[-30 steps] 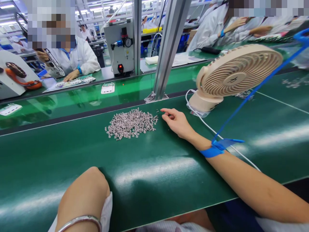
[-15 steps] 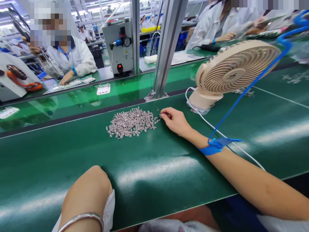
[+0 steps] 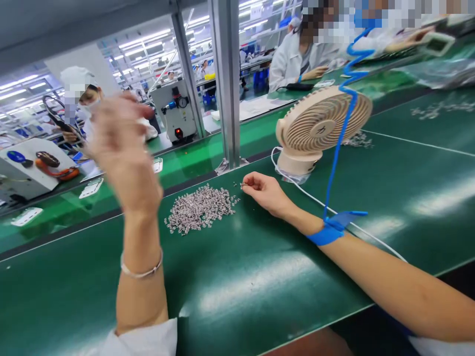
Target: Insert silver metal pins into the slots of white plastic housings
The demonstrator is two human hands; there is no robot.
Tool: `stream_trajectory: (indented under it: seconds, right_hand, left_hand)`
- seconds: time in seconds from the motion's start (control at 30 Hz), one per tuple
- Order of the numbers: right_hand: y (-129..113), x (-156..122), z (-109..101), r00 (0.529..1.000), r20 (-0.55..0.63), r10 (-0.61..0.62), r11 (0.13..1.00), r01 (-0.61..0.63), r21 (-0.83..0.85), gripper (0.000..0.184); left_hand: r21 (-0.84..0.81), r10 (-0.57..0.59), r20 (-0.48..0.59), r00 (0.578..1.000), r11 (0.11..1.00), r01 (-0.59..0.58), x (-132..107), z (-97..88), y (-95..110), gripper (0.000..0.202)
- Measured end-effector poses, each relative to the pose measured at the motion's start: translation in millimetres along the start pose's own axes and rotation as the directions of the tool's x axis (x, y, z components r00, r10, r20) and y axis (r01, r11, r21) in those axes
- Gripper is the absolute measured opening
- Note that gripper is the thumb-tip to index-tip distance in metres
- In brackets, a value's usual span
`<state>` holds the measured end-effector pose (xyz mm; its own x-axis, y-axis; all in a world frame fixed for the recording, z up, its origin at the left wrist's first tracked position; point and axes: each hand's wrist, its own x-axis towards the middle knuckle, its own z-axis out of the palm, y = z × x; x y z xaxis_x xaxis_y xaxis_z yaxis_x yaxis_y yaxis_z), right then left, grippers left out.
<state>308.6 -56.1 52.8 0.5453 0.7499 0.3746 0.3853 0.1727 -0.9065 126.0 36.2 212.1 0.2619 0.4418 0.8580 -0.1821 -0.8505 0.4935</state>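
Note:
A heap of several small silvery metal parts (image 3: 198, 208) lies on the dark green belt (image 3: 260, 277). My right hand (image 3: 265, 192) rests on the belt just right of the heap, its fingertips pinched on one small metal part. A blue strap (image 3: 326, 232) circles that wrist, and a coiled blue cord (image 3: 339, 128) rises from it. My left hand (image 3: 120, 148) is raised upright above the belt, left of the heap, and is smeared by motion. A silver bangle (image 3: 143, 271) sits on its wrist.
A beige desk fan (image 3: 319, 126) stands behind my right hand, its white cable (image 3: 371, 237) running under my forearm. An aluminium post (image 3: 226, 84) rises behind the heap. Beyond lie a lighter green conveyor with white boards (image 3: 91, 188), a grey machine (image 3: 176, 111), and people in white coats.
My left arm has swung up from resting low on the belt to upright in the air. My right fingers have closed into a pinch at the heap's edge. The camera tilted up.

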Motion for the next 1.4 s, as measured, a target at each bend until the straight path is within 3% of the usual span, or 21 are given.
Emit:
stream_trajectory:
  seconds: [0.03,0.07,0.1,0.13,0.2,0.23,0.4,0.63,0.77,0.87,0.93,1.03,1.1,1.2,1.3,1.4]
  right_hand:
    - [-2.5,-0.8,-0.4,1.0,0.002,-0.001,1.0,0.001,0.015,0.021]
    - [-4.6,-1.6,-0.7,1.0,0.003,-0.002,1.0,0.002,0.027,0.022]
    - [-6.2,-2.2,-0.9,1.0,0.006,-0.003,0.999,0.003,0.036,0.022]
    - [-7.3,-2.8,-1.1,1.0,0.011,-0.005,0.999,0.004,0.045,0.023]
    - [-8.8,-3.6,-1.2,1.0,0.027,-0.008,0.998,0.007,0.068,0.024]
    - [-9.2,-3.9,-1.2,0.999,0.035,-0.011,0.997,0.008,0.08,0.024]
    - [-8.7,-4.1,-0.4,0.999,0.03,-0.013,0.994,0.01,0.109,0.021]
    - [-9.2,-3.1,-2.1,0.999,0.035,-0.037,0.996,0.034,0.078,0.019]
    - [-14.6,-2.4,-9.6,0.99,0.091,-0.108,0.994,0.11,-0.019,0.013]
    - [-17.4,-3.5,-13.6,0.965,0.128,-0.228,0.958,0.246,-0.148,0.01]
    - [-17.1,-5.3,-12.9,0.904,0.144,-0.402,0.829,0.426,-0.363,0.015]
    - [-15.2,-8.1,-8.3,0.765,0.219,-0.605,0.512,0.585,-0.628,0.024]
    - [-14.6,-8.9,-6.1,0.704,0.233,-0.671,0.394,0.605,-0.692,0.025]
    - [-15.2,-7.5,-8.0,0.655,0.187,-0.732,0.31,0.565,-0.765,0.024]
    - [-14.9,-4.2,-13.4,0.704,0.042,-0.709,0.456,0.503,-0.734,0.02]
    - [-11.3,-1.9,-15.9,0.795,-0.057,-0.604,0.682,0.478,-0.554,0.015]
  left_hand:
    - [0.02,-0.044,0.075,0.996,0.999,0.043,-2.5,14.7,-7.8,0.018]
    - [0.065,-0.121,0.22,0.968,0.992,0.109,-7.1,29.9,-16.1,0.016]
    - [0.137,-0.222,0.415,0.882,0.974,0.181,-13.6,44.7,-24.2,0.013]
    - [0.265,-0.354,0.615,0.705,0.934,0.238,-21.2,58.0,-31.4,0.017]
    - [0.32,-0.4,0.742,0.538,0.916,0.24,-36.8,77.4,-41.8,0.017]
    - [0.334,-0.407,0.771,0.489,0.913,0.233,-43.2,83.0,-44.9,0.018]
    - [0.354,-0.427,0.793,0.435,0.904,0.242,-52.4,86.0,-48.4,0.027]
    - [0.365,-0.471,0.747,0.469,0.88,0.303,-50.5,87.2,-53.2,0.016]
    - [0.327,-0.494,0.772,0.399,0.848,0.417,-50.2,83.5,-54.8,0.01]
    - [0.293,-0.508,0.808,0.301,0.788,0.542,-48.8,81.1,-58.5,0.016]
    - [0.284,-0.522,0.825,0.219,0.716,0.637,-48.4,81.1,-63.2,0.016]
    - [0.294,-0.554,0.825,0.112,0.588,0.753,-48.9,82.2,-71.3,0.02]
    - [0.303,-0.582,0.81,0.07,0.517,0.801,-48.6,82.5,-74.9,0.023]
    - [0.31,-0.634,0.771,0.055,0.45,0.838,-46.0,81.1,-76.0,0.026]
    - [0.303,-0.686,0.722,0.089,0.429,0.851,-43.7,80.3,-74.6,0.022]
    - [0.28,-0.729,0.661,0.178,0.46,0.842,-46.0,83.1,-73.4,0.014]
